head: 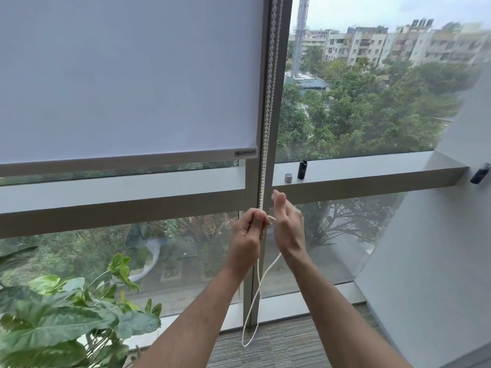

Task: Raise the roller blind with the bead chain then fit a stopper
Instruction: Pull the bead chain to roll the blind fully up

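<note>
Roller blind hung over the left pane, its bottom bar just above the horizontal window rail, so most of the glass behind it was covered. Bead chain ran down along the vertical mullion, both strands close together, then dropped in a loose loop toward the carpet.

Left hand had its fingers curled round the chain just below the rail, a firm fist grip. Right hand sat beside it with fingers straight and pointing up; a few beads ran across to its palm side, touching, but no closed grip was visible there.

Judged progress: early. Blind looked barely raised, lots of pulling left, and no stopper seen on the chain yet.

On the rail right of the mullion stood a small silver cap and a black cylinder, near each other; either might be stopper parts, couldn't tell. Dark device was fixed at the rail's right end on the wall. Leafy plant filled the lower left, well apart from the chain loop. Nothing blocked the chain; the slack loop could tangle.
</note>
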Demonstrator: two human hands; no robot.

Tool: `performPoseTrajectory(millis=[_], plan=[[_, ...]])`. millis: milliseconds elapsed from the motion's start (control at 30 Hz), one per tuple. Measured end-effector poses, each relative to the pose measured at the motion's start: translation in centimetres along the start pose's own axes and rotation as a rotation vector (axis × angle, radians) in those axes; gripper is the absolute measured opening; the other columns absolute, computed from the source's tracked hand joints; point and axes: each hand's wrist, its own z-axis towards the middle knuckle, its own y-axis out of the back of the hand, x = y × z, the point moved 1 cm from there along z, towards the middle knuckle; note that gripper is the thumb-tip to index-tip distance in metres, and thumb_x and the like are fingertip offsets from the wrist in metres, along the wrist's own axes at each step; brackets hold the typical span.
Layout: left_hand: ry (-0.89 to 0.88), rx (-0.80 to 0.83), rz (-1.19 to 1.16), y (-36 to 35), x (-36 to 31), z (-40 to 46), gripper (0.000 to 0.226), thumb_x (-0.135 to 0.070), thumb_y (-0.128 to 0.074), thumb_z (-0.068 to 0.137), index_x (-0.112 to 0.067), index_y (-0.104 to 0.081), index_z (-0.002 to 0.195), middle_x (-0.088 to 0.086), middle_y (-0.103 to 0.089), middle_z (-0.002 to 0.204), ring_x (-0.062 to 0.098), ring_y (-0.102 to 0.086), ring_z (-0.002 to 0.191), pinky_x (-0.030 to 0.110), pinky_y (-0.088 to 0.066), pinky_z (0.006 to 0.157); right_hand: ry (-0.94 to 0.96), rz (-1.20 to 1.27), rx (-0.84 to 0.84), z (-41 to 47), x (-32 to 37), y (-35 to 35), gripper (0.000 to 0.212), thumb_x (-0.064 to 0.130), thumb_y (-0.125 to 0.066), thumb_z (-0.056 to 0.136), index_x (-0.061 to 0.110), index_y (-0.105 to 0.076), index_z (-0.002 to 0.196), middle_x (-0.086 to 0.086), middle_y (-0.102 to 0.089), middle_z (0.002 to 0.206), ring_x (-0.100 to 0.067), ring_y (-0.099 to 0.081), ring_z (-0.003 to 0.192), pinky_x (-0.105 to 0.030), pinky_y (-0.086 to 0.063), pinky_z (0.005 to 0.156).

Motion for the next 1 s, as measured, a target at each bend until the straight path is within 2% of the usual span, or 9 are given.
performPoseTrajectory(millis=[100, 167, 267, 367, 533, 633, 767, 900, 1000], plan=[[0.033, 0.002, -0.013, 0.0, 0.5, -0.5, 0.029, -0.021, -0.049, 0.097, -0.024, -0.058, 0.069, -0.013, -0.041, 0.055, 0.003, -0.033, 0.05, 0.016, -0.028, 0.049, 0.145, 0.155, 0.012, 1.5, 6.4, -0.4, 0.054, 0.05, -0.029, 0.102, 0.016, -0.059, 0.132, -0.008, -0.063, 0.134, -0.018, -0.059, 0.124, -0.04, -0.046, 0.108], [0.053, 0.011, -0.015, 0.0, 1.1, -1.3, 0.027, -0.019, -0.048, 0.096, -0.017, -0.057, 0.07, -0.007, -0.039, 0.056, 0.005, -0.032, 0.05, 0.018, -0.026, 0.048, 0.218, 0.39, 0.109, 2.2, 10.5, -0.6, 0.043, 0.039, -0.027, 0.106, 0.019, -0.061, 0.122, -0.012, -0.071, 0.105, -0.023, -0.071, 0.087, -0.039, -0.059, 0.078], [0.064, 0.028, 0.01, 0.2, 1.9, -2.0, 0.027, -0.021, -0.048, 0.095, -0.016, -0.058, 0.071, 0.002, -0.035, 0.058, 0.014, -0.029, 0.053, 0.031, -0.02, 0.05, 0.289, 0.498, 0.134, 2.9, 14.2, -0.9, 0.043, 0.039, -0.032, 0.105, 0.016, -0.068, 0.098, -0.002, -0.051, 0.059, -0.011, -0.042, 0.044, -0.023, -0.033, 0.039], [0.063, 0.069, 0.057, 0.4, 1.9, -1.7, 0.026, -0.02, -0.049, 0.096, -0.014, -0.058, 0.072, -0.009, -0.039, 0.058, 0.019, -0.029, 0.057, 0.028, -0.023, 0.053, 0.315, 0.467, 0.048, 2.6, 14.8, -1.7, 0.046, 0.031, -0.036, 0.107, 0.016, -0.059, 0.07, 0.004, -0.036, 0.05, -0.01, -0.027, 0.044, -0.022, -0.023, 0.041], [0.114, 0.337, 0.143, 1.0, 0.7, -0.3, 0.032, -0.025, -0.048, 0.098, -0.03, -0.066, 0.072, -0.009, -0.053, 0.065, 0.009, -0.046, 0.063, 0.022, -0.036, 0.062, 0.453, 0.418, -0.021, 1.9, 14.2, -1.3, 0.043, 0.033, -0.042, 0.104, 0.019, -0.048, 0.063, -0.002, -0.031, 0.051, -0.016, -0.024, 0.045, -0.028, -0.021, 0.041], [0.143, 0.471, 0.297, 1.9, -1.1, 1.6, 0.025, -0.019, -0.052, 0.088, -0.027, -0.075, 0.087, -0.009, -0.071, 0.094, 0.006, -0.063, 0.093, 0.02, -0.047, 0.084, 0.479, 0.41, -0.04, 1.5, 13.5, -1.1, 0.045, 0.037, -0.044, 0.101, 0.019, -0.044, 0.06, -0.001, -0.032, 0.049, -0.015, -0.025, 0.042, -0.029, -0.019, 0.04], [0.099, 0.358, 0.287, 2.3, -5.2, 4.7, 0.039, -0.01, -0.044, 0.073, -0.035, -0.074, 0.078, -0.017, -0.072, 0.077, -0.002, -0.063, 0.078, 0.012, -0.045, 0.071, 0.435, 0.3, -0.064, 0.3, 10.1, -1.5, 0.046, 0.035, -0.044, 0.102, 0.016, -0.045, 0.06, 0.008, -0.035, 0.049, -0.012, -0.028, 0.044, -0.027, -0.024, 0.044], [0.041, 0.175, 0.005, 1.6, -9.5, 7.4, 0.033, -0.015, -0.046, 0.083, -0.022, -0.075, 0.098, 0.009, -0.075, 0.101, 0.026, -0.07, 0.098, 0.034, -0.057, 0.08, 0.355, 0.232, -0.05, -0.7, 6.2, -1.9, 0.045, 0.039, -0.044, 0.1, 0.018, -0.045, 0.061, 0.012, -0.038, 0.052, -0.011, -0.03, 0.048, -0.031, -0.026, 0.048], [-0.113, 0.194, -0.067, -0.2, -13.2, 8.9, 0.029, -0.029, -0.045, 0.095, -0.018, -0.066, 0.11, 0.01, -0.072, 0.103, 0.025, -0.07, 0.093, 0.037, -0.059, 0.078, 0.302, 0.217, -0.04, -1.1, 4.7, -2.1, 0.045, 0.039, -0.043, 0.099, 0.019, -0.043, 0.06, 0.011, -0.035, 0.052, -0.013, -0.028, 0.048, -0.032, -0.023, 0.049]])
